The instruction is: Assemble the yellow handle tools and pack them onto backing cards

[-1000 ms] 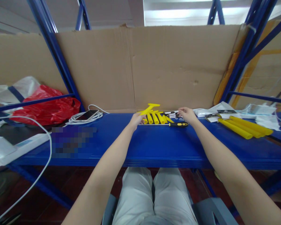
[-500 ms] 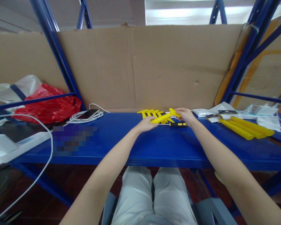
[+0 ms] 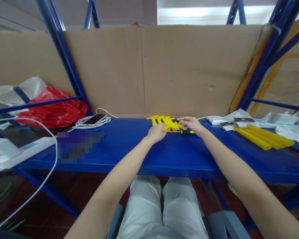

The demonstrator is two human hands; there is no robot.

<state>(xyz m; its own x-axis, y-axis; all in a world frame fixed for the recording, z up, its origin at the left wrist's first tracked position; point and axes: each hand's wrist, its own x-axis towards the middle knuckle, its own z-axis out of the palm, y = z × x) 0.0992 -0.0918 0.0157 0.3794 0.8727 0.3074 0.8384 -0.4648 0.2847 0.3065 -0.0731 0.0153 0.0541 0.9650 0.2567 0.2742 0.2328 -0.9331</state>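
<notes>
My left hand point(image 3: 157, 133) is closed around a yellow plastic tube-like piece point(image 3: 167, 127), which points away from me and looks foreshortened. Beyond it, several yellow T-shaped pieces point(image 3: 154, 119) lie in a row at the back of the blue table. My right hand point(image 3: 191, 124) is just right of the held piece, its fingers stretched leftward and somewhat apart over small items among the yellow parts. Whether its fingertips touch anything small is too fine to see. Below that hand lies a screwdriver with a black and yellow handle point(image 3: 187, 132).
Yellow tubes point(image 3: 265, 136) and plastic packets point(image 3: 230, 119) lie on the right of the blue table point(image 3: 129, 146). To the left are a coiled white cable point(image 3: 92, 122), a phone point(image 3: 96, 118), a red bag point(image 3: 54, 108) and a white power strip point(image 3: 25, 151). Cardboard point(image 3: 179, 69) stands behind.
My right hand has let go of the yellow piece's far end and moved slightly left. The piece, still in my left hand, has swung from lying crosswise to pointing away.
</notes>
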